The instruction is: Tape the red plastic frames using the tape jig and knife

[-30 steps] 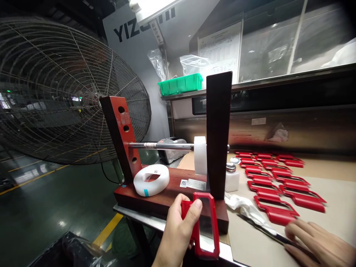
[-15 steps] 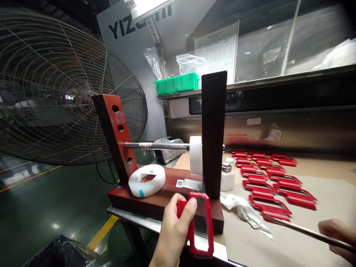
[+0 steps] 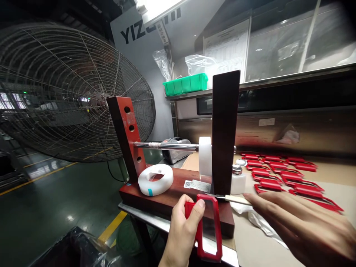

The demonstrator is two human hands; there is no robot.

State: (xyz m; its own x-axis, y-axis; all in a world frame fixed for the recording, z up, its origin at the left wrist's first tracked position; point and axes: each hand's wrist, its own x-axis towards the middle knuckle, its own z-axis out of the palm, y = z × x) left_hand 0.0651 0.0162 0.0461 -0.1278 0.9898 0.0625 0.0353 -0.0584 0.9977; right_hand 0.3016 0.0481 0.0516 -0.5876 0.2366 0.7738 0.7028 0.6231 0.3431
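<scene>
Two bare hands in view, both at wooden base (image 3: 172, 196) of jig. L hand (image 3: 182, 233) gripped left bar of red frame (image 3: 218, 230), thumb across front, fingers wrapped behind; frame stood upright, slightly tilted, overlapping front of base. R hand (image 3: 294, 222) was extended, fingers fairly narrow and lying along pale handle of knife (image 3: 236, 199). Blade pointed left, tip at frame's top right corner; touching or just beside, can't tell.

Jig: red post (image 3: 125, 126) at left, dark board (image 3: 224, 126) at right, steel rod (image 3: 167, 146) between, w/ white roll (image 3: 205, 155) on rod against board. White ring (image 3: 155, 180) lay flat on base.

Right of board: small white bottle (image 3: 237, 181) w/ metal cap, white cloth (image 3: 264, 226) crumpled under R hand, rows of red frames (image 3: 278, 178) flat on brown paper (image 3: 258, 248). Wire fan (image 3: 69, 92) behind jig, left. Green bin (image 3: 185, 84) on shelf beyond.
</scene>
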